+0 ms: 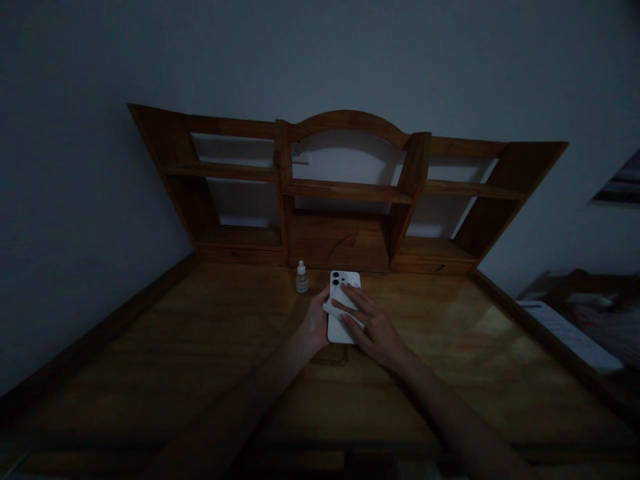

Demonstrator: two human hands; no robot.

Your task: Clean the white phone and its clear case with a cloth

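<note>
Wall [320, 60]: plain, dim, grey-blue in the low light.
Desk [225, 333]: wooden, broad top, raised edges at both sides.
Shelf unit [350, 193]: wooden, at the back of the desk, against the wall; arched middle, open compartments, small drawers low at left and right.
Picture [623, 181]: dark, on the wall at far right, cut off by the view's edge.
Socket [300, 157]: white, on the wall, seen through the middle compartment.
Left hand [316, 321]: closed around the left edge of the phone, gripping it.
Right hand [375, 327]: fingers spread and extended, laid over the cloth on the phone's back.
Phone [341, 337]: white, in the left hand near the middle of the desk, camera lenses uppermost, back towards the viewer.
Case [330, 363]: apparently a clear phone case, on the desk, partly hidden behind phone and hand.
Cloth [341, 298]: thin, white, possibly tissue, between right fingers and phone.
Bottle [301, 280]: small, white dropper top, pale label, upright on the desk, just left of the phone; lettering too small to read.
</note>
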